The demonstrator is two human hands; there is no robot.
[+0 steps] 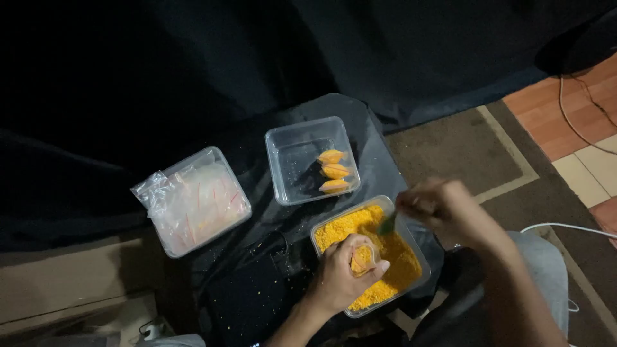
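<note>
Over the crumb tub (pixel 411 273), left hand (pixel 340 279) fingers pinching a small bag (pixel 362 258), right hand (pixel 437 205) fingers gripping a green scoop (pixel 387 223).

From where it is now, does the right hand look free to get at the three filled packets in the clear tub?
Probably yes. The right hand hovers at the far rim of the crumb tub, and the packets lie uncovered in the open clear tub just beyond, with nothing between.
</note>
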